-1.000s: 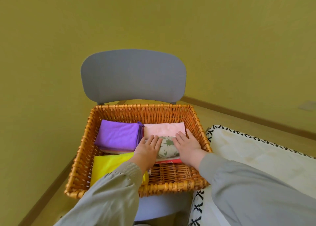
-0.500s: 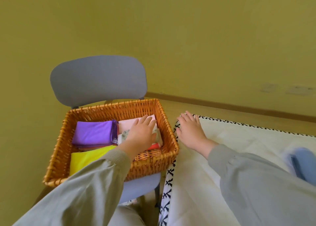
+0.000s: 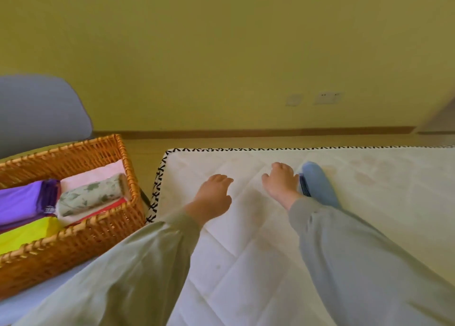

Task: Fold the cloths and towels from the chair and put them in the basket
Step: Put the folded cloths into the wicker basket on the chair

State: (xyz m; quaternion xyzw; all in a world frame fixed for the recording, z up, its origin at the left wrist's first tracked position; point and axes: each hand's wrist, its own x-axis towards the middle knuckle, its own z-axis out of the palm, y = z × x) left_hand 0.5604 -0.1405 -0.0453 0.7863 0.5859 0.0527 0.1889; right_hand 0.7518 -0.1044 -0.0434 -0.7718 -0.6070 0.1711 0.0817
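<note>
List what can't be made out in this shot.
Head view:
Blue cloth: right hand and sleeve cover part of it; grip unclear.
Basket: left edge cuts it, and its purple cloth and yellow cloth.
Chair: cut by left edge, blurred.
Wall sockets: too small for detail.

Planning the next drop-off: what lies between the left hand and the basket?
Head view: bare white mattress and its black-stitched edge, then a narrow gap, lie between left hand and basket.
</note>
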